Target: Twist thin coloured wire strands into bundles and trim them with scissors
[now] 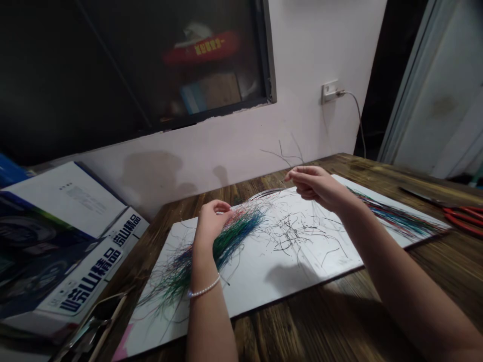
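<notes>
Far left: printed box (92,274) standing on the desk (302,322). Right of it, white board (260,291) lying on the desk, main bundle of thin coloured strands (236,239) across its left part, green and blue mostly, ends splayed. Left hand (212,221), pearl bracelet (205,290) on wrist, is over that bundle, fingers curled; can't tell if it's gripping any. Mid-board: loose dark strands (290,234), scattered. Right hand (315,187) is raised above the board's far edge, fingertips pinched on a few fine strands (289,157) sticking up. Board's right end: second bundle (396,216), flatter, straighter. Far right: red-handled scissors (455,213) on the desk.
</notes>
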`<state>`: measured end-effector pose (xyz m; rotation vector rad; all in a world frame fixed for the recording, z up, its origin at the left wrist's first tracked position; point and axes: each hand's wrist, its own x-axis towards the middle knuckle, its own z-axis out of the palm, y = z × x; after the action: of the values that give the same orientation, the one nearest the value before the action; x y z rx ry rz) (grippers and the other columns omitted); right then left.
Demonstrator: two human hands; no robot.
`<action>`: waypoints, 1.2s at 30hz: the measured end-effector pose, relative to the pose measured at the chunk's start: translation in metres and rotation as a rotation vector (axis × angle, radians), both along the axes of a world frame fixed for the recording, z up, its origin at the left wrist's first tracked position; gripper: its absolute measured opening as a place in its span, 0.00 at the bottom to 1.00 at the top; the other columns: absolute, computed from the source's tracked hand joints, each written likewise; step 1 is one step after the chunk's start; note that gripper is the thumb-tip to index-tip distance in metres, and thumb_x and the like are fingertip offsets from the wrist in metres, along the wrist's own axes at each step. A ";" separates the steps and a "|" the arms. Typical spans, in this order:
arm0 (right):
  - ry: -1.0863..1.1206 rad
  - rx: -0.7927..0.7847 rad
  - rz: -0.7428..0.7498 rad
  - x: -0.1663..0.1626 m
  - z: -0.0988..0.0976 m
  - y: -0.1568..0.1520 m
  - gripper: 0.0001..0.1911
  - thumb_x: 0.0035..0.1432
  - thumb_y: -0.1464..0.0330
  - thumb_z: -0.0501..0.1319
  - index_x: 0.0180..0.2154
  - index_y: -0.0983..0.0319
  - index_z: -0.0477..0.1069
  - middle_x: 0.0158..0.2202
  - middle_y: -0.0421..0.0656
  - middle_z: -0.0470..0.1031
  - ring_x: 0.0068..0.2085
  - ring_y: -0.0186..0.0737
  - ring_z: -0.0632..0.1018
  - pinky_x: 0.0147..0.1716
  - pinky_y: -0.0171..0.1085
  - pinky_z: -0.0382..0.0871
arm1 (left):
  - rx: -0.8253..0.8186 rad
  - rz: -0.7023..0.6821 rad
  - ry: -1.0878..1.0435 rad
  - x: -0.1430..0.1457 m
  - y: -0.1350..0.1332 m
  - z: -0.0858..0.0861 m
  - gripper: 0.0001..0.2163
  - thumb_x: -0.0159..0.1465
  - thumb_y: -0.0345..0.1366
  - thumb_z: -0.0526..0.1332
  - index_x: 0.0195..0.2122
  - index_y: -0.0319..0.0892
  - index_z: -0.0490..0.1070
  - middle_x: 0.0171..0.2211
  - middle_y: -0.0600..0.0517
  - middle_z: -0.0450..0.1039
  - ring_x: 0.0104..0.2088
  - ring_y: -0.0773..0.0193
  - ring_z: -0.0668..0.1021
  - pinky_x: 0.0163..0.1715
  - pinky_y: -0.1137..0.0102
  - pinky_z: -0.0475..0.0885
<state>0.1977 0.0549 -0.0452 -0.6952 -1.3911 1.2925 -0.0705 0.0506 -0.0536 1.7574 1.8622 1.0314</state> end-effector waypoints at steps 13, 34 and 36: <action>-0.261 0.118 0.171 -0.064 -0.023 -0.015 0.18 0.53 0.56 0.63 0.24 0.64 0.72 0.15 0.32 0.52 0.19 0.27 0.52 0.17 0.34 0.41 | 0.217 -0.192 -0.410 0.054 -0.037 0.036 0.10 0.50 0.35 0.67 0.31 0.40 0.67 0.29 0.51 0.76 0.31 0.63 0.80 0.29 0.73 0.73; 0.011 -0.071 0.216 -0.048 -0.018 -0.008 0.20 0.64 0.60 0.53 0.21 0.62 0.61 0.20 0.39 0.64 0.22 0.29 0.66 0.24 0.33 0.61 | -0.970 -0.052 0.228 0.011 -0.002 -0.020 0.14 0.64 0.38 0.59 0.50 0.39 0.67 0.48 0.46 0.69 0.44 0.58 0.75 0.41 0.59 0.73; 0.023 -0.076 0.221 -0.047 -0.017 -0.008 0.20 0.64 0.60 0.53 0.22 0.62 0.61 0.20 0.38 0.64 0.22 0.29 0.65 0.24 0.33 0.60 | -0.964 -0.032 0.232 0.014 -0.001 -0.024 0.14 0.64 0.38 0.58 0.50 0.39 0.67 0.49 0.46 0.69 0.44 0.58 0.75 0.41 0.59 0.73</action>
<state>0.1503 0.0468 -0.0625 -0.5877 -1.4361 1.5289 -0.0566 0.0498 -0.0772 1.3057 1.9433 -0.1422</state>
